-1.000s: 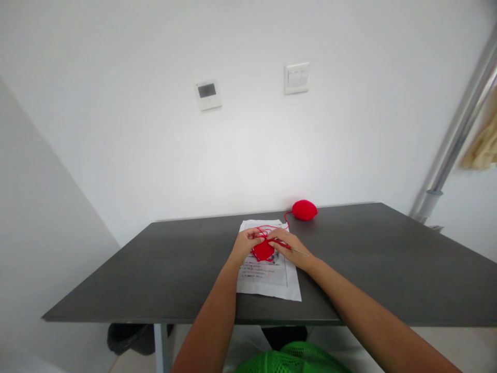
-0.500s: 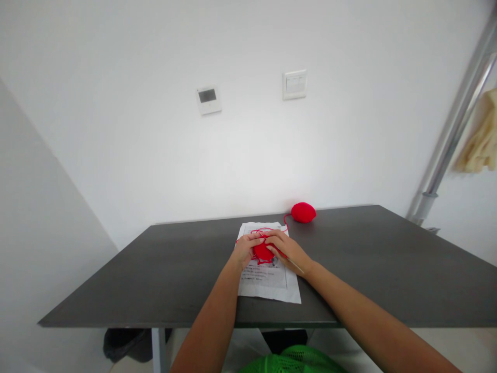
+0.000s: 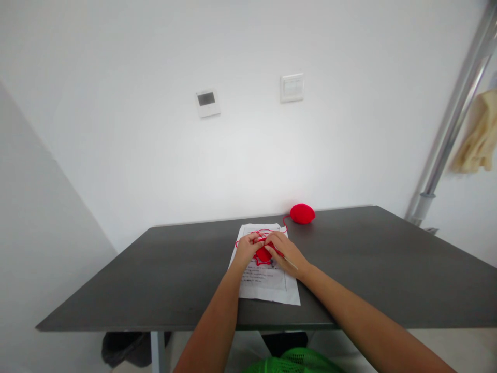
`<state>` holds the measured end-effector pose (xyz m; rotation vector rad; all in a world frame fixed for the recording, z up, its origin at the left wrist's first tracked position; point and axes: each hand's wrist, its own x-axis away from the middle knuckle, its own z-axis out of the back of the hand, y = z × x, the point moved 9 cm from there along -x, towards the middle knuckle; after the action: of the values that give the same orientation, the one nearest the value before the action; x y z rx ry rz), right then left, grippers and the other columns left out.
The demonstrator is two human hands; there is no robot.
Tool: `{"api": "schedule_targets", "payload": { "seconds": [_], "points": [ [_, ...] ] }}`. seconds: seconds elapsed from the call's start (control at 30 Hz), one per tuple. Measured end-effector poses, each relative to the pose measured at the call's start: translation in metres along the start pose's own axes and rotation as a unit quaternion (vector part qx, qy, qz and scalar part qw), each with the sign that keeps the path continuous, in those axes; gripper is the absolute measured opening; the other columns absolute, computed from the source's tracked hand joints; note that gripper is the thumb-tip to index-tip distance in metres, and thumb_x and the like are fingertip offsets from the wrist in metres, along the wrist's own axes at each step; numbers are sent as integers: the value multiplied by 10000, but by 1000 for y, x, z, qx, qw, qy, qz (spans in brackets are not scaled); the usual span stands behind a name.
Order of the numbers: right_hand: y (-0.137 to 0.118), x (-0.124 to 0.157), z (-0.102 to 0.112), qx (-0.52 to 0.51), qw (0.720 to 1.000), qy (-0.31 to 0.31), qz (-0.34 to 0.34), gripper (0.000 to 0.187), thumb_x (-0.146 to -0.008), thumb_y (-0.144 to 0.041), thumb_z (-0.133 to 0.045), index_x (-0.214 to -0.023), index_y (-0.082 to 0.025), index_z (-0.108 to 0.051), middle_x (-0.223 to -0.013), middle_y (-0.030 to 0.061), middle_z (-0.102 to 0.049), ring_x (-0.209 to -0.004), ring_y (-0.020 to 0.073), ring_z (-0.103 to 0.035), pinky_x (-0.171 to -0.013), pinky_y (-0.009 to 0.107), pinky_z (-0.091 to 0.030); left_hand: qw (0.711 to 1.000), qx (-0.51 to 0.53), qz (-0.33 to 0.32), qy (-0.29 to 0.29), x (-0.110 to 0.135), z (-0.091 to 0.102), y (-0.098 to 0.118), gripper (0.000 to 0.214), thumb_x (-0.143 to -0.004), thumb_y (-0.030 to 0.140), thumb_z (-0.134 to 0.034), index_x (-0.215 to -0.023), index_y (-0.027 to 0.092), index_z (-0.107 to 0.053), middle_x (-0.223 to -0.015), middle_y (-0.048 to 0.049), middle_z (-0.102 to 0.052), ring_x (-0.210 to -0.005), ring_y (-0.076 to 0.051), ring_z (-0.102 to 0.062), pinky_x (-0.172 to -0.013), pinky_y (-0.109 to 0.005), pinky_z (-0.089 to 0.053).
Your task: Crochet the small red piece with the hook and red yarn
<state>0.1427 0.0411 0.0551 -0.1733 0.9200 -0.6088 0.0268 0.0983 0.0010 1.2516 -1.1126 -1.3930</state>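
Between my two hands is a small piece of red crochet work (image 3: 263, 254), held over a printed sheet of paper (image 3: 269, 292). My left hand (image 3: 246, 250) pinches its left upper edge with closed fingers. In my right hand (image 3: 286, 252), also closed, lies a thin crochet hook (image 3: 291, 263), its pale metal end sticking out toward my wrist. The hook's tip is hidden by the fingers at the work. Loose red yarn (image 3: 267, 230) loops over the paper above the hands and runs back to a red ball of yarn (image 3: 302, 213).
The dark grey table (image 3: 186, 274) reaches to the white wall, where a thermostat (image 3: 207, 102) and a light switch (image 3: 292, 87) are mounted. A metal pipe (image 3: 446, 150) and cream-coloured cloth (image 3: 476, 137) are at the right. Below the table's left side is a black bin bag (image 3: 126, 348).
My fingers have drawn slightly closer together at the top of the red work, covering more of it. The hook has shifted a little left. The view has moved slightly.
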Motion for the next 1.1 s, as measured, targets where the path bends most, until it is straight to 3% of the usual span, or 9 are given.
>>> {"api": "schedule_targets", "payload": {
  "seconds": [0.27, 0.47, 0.77, 0.97, 1.1],
  "points": [
    [21, 2, 12, -109, 991, 68, -35, 101, -838, -245, -523, -893, -223, -605, -928, 61, -630, -909, 202, -556, -846, 368, -427, 997, -66, -32, 4, -2, 8, 3, 219, -620, 206, -629, -823, 146, -684, -637, -9, -628, -582, -132, -532, -561, -230, -405],
    [32, 2, 8, -149, 982, 20, -111, 129, -819, -273, -542, -849, -204, -647, -835, 41, -659, -791, 186, -599, -750, 316, -457, 988, -136, -61, 27, -3, 16, 10, 199, -612, 170, -624, -800, 158, -691, -720, -33, -652, -660, -160, -555, -631, -258, -426],
    [26, -3, 15, -152, 983, -17, -106, 154, -802, -256, -544, -852, -178, -667, -831, 49, -671, -782, 184, -602, -740, 293, -452, 973, -216, -82, 1, 0, 11, 21, 142, -642, 153, -601, -756, 148, -684, -736, -29, -659, -693, -158, -566, -676, -262, -430],
    [29, -2, 15, -180, 975, -28, -124, 165, -799, -290, -556, -822, -174, -672, -795, 40, -669, -749, 178, -597, -704, 280, -452, 973, -210, -92, -8, -1, 13, 19, 99, -642, 153, -594, -690, 146, -680, -727, -36, -649, -691, -159, -562, -659, -257, -419],
    [36, -1, 12, -232, 960, -33, -152, 208, -789, -344, -575, -804, -164, -678, -776, 38, -676, -750, 185, -601, -710, 286, -452, 985, -163, -58, -18, -2, 15, 9, 86, -619, 182, -623, -672, 145, -681, -666, -29, -641, -623, -148, -548, -612, -253, -408]
  ]
}}
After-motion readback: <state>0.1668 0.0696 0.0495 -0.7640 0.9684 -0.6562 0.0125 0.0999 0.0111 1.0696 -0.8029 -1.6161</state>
